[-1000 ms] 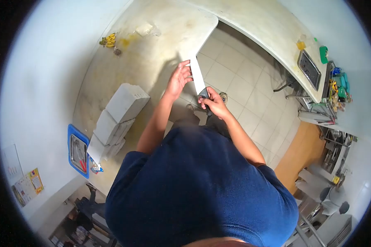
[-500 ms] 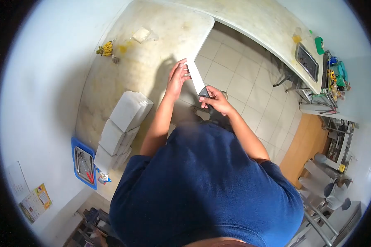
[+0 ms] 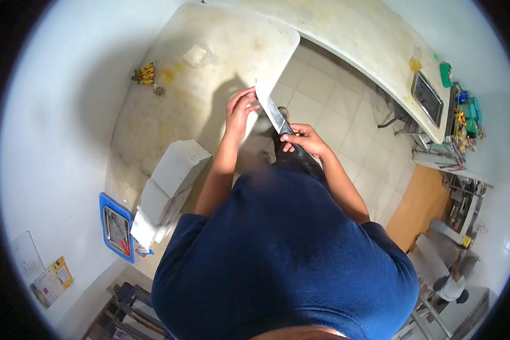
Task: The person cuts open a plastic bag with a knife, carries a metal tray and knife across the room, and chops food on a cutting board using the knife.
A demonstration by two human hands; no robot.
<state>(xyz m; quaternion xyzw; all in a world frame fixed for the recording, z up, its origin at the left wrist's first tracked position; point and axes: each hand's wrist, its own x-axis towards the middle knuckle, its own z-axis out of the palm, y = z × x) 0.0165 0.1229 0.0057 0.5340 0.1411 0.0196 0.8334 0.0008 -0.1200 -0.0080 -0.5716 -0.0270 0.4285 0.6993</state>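
A large knife (image 3: 271,106) with a broad pale blade and a dark handle is held in front of my body, its tip pointing away from me. My right hand (image 3: 306,140) wraps round the handle. Beside the blade, near its tip end, my left hand (image 3: 239,115) has its fingers apart and slightly bent. Those fingertips come very close to the blade; whether they touch it I cannot tell. The knife is over the corner edge of a stained, pale table (image 3: 209,90).
White boxes (image 3: 178,164) stand on the table by my left forearm, with a blue tray (image 3: 103,212) beyond. Bananas (image 3: 145,73) and a clear plastic wrapper (image 3: 201,56) lie farther off. Another counter (image 3: 345,39) holds a dark metal tray (image 3: 428,99). A person (image 3: 453,286) is at lower right.
The blade has turned, now looking shinier, and the knife's handle is slightly lower and farther right. My left hand has shifted a little left. A shoe and my dark trouser leg show more below.
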